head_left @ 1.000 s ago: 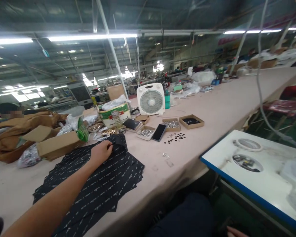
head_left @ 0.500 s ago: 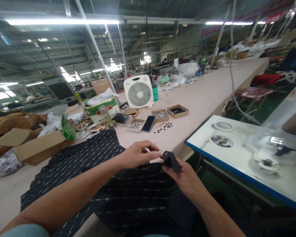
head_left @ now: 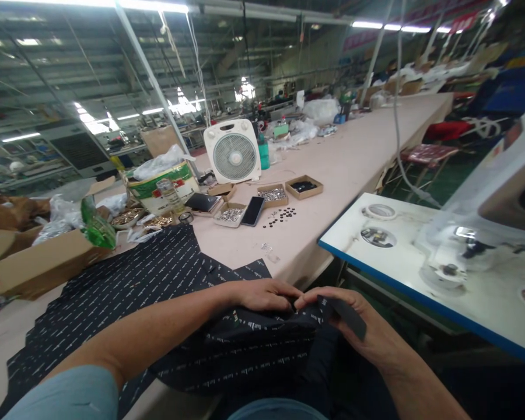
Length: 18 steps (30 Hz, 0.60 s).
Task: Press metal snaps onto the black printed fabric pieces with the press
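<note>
Dark fabric with rows of small white print (head_left: 153, 274) spreads over the table's near left part and onto my lap. Near its front edge, my left hand (head_left: 266, 294) is closed on the cloth, fingertips pressed down by the other hand's. My right hand (head_left: 367, 326) pinches the same cloth from the right, their fingertips nearly touching. A flat black piece (head_left: 349, 315) stands out of the right hand, between thumb and fingers; its kind I cannot make out. Whatever lies between the fingertips is hidden.
Small boxes of metal studs (head_left: 230, 216), a phone (head_left: 253, 210) and loose black rings (head_left: 284, 216) lie ahead. Behind them stands a white fan (head_left: 234, 153). A cardboard box (head_left: 44, 259) is at left. A white machine table with a blue edge (head_left: 385, 274) flanks my right.
Both hands have come down onto the cloth and closed on it. The black piece in my right hand has tilted and moved right. The view has turned slightly right.
</note>
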Available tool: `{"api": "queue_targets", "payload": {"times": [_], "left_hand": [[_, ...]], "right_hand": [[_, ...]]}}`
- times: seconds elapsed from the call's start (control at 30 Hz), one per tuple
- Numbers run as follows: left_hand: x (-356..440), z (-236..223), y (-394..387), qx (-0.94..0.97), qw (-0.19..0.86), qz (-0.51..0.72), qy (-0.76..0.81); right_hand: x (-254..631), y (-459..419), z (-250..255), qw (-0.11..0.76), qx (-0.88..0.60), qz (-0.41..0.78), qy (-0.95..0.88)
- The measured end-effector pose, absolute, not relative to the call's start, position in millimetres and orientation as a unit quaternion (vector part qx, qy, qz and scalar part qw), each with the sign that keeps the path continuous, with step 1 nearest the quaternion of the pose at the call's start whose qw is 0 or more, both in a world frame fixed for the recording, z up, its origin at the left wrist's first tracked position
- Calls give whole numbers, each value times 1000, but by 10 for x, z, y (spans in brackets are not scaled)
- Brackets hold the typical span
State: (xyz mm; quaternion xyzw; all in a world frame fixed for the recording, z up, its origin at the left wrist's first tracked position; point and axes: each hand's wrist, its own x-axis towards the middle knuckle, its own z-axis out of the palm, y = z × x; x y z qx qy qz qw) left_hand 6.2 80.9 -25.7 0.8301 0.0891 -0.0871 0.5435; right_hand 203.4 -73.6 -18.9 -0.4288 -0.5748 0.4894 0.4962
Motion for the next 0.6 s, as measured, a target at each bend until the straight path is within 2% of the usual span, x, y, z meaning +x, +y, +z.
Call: {"api": "queue_targets", "payload": {"times": [0.13, 0.33, 0.4, 0.47, 0.6], "left_hand": [[102, -254, 820, 839, 515, -134, 114], [-40, 96, 1033, 883, 426, -57, 191], [-76, 259, 1093, 886, 415, -58, 198], [-77, 389, 1129, 891, 400, -90, 197], [28, 508, 1123, 912, 331, -159, 185]], "right_hand": [[2130, -819, -274, 480, -473, 518, -527], [2503, -956, -569, 540, -577, 479, -382], [2644, -980, -634, 564, -603, 431, -364], [2765, -992, -633, 550, -655, 354, -379], [2837, -1012, -426, 425, -774, 161, -440]]}}
